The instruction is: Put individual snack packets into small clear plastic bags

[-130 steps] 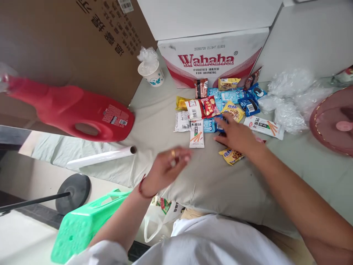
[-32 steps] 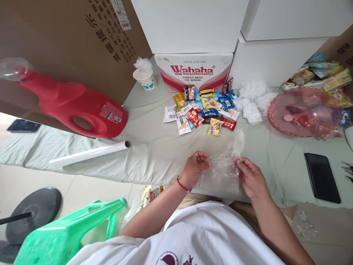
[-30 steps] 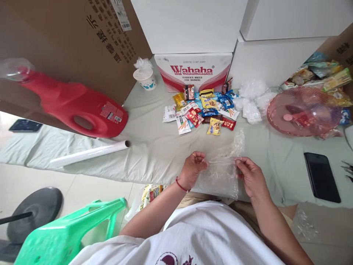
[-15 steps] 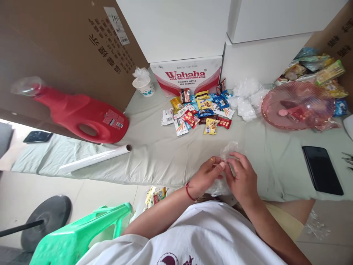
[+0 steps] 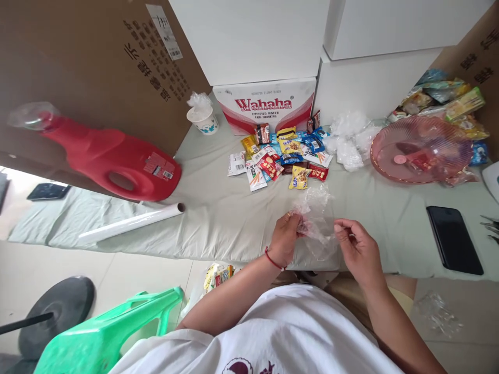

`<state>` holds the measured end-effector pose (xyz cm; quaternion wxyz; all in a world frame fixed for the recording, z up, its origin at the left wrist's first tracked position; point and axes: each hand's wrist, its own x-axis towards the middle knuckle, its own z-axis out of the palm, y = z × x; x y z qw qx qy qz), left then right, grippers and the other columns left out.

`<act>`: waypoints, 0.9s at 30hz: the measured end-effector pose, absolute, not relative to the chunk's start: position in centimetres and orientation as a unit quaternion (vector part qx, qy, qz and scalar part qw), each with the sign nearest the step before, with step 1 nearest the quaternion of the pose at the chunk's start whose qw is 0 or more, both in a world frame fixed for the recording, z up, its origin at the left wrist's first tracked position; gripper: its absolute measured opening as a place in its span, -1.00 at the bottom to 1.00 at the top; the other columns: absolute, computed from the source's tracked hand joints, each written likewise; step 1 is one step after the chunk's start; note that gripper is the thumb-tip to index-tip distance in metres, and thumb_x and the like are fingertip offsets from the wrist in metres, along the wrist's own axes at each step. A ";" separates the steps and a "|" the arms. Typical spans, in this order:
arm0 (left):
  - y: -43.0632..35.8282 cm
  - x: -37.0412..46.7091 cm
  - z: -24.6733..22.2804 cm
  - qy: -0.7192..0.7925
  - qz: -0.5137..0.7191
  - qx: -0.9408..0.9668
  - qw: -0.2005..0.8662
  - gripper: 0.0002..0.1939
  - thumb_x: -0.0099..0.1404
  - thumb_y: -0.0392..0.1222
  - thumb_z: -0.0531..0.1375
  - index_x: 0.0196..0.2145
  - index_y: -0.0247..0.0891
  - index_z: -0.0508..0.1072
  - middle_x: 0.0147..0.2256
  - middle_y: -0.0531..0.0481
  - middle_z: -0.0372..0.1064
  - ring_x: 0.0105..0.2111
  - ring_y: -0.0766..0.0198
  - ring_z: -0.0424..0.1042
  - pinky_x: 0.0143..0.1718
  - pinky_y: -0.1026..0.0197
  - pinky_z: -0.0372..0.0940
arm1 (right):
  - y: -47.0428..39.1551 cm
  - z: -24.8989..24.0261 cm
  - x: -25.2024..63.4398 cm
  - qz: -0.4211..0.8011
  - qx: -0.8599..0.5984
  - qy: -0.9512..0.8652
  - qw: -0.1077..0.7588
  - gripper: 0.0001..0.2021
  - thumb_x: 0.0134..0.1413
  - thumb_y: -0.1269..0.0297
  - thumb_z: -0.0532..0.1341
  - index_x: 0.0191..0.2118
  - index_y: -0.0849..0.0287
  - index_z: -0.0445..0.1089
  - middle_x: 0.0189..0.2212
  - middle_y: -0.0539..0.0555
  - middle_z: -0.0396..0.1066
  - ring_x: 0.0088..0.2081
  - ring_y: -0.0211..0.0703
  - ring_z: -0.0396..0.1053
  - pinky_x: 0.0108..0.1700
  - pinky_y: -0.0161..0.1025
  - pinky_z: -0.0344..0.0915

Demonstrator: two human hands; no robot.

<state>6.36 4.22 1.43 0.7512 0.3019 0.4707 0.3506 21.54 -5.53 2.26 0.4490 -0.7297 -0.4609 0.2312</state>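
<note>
A crumpled clear plastic bag is stretched between my two hands above the front edge of the cloth-covered table. My left hand, with a red string bracelet at the wrist, is closed on the bag's left side. Thumb and forefinger of my right hand pinch the bag's right edge. Just beyond the hands lies a pile of small wrapped snacks, with a yellow packet nearest to me. Bunched clear plastic sits to the right of the pile.
A pink ribbed plate and a black phone are at the right. On the left are a red detergent bottle, a white roll and a paper cup. A Wahaha box stands behind; a green stool is below.
My hands have moved apart from close together, my right hand going right and my left slightly left. The plastic bag is now spread out between them.
</note>
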 end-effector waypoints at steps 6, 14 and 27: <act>3.0 7.3 0.9 0.394 0.357 0.376 0.759 -0.62 -0.01 -0.06 0.51 -0.35 -0.26 0.46 -0.42 0.11 0.40 -0.38 0.34 0.31 -0.26 0.25 0.22 | -3.0 0.9 20.7 0.277 -0.724 -0.439 0.455 -0.60 0.13 -0.18 0.32 -0.17 0.06 0.53 -0.08 0.14 0.49 -0.03 0.03 0.38 -0.02 -0.07 0.37; 5.1 4.7 1.2 0.422 0.375 0.224 0.795 -0.59 -0.12 -0.09 0.55 -0.39 -0.29 0.49 -0.38 0.04 0.45 -0.34 0.32 0.41 -0.26 0.24 0.31 | -3.0 -0.3 20.7 0.435 -0.618 -0.271 0.596 -0.69 0.05 -0.04 0.43 -0.25 0.09 0.54 -0.23 0.04 0.53 -0.13 -0.11 0.41 -0.01 -0.18 0.34; 5.7 3.9 1.4 0.413 0.241 0.259 0.839 -0.50 0.16 0.24 0.40 -0.21 -0.25 0.52 -0.21 -0.09 0.50 -0.25 0.23 0.48 -0.29 0.21 0.41 | -3.5 3.0 20.7 0.605 -0.479 -0.189 0.607 -0.69 0.10 0.04 0.35 -0.41 0.08 0.27 -0.02 0.11 0.59 -0.45 -0.16 0.46 -0.37 -0.11 0.46</act>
